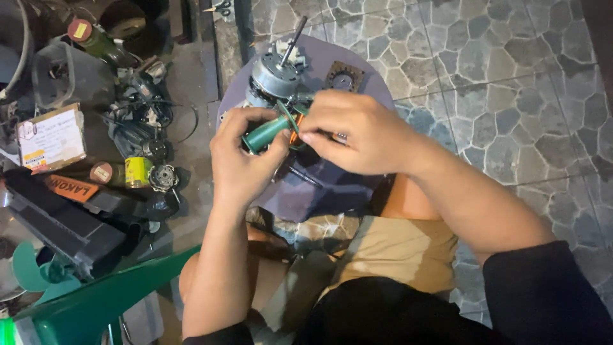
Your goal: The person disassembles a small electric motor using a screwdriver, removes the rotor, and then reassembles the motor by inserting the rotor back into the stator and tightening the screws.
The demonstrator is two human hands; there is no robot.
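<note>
While left hand (246, 153) grips green handle (267, 133), right hand (354, 128) pinches orange part (295, 121) (mostly hidden), motor (276, 75) behind.

- Open stone floor (511, 96) across the right of the frame.
- Crowded at left: box (51, 137), cans (137, 171), tangled parts (137, 102).
- Motor (274, 76) blocking upper centre.

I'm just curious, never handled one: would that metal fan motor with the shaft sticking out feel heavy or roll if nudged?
The motor looks like solid metal, so it is probably heavy for its size. Its round body could roll, though the wires beside it may hinder that. The shaft looks stiff.
</note>
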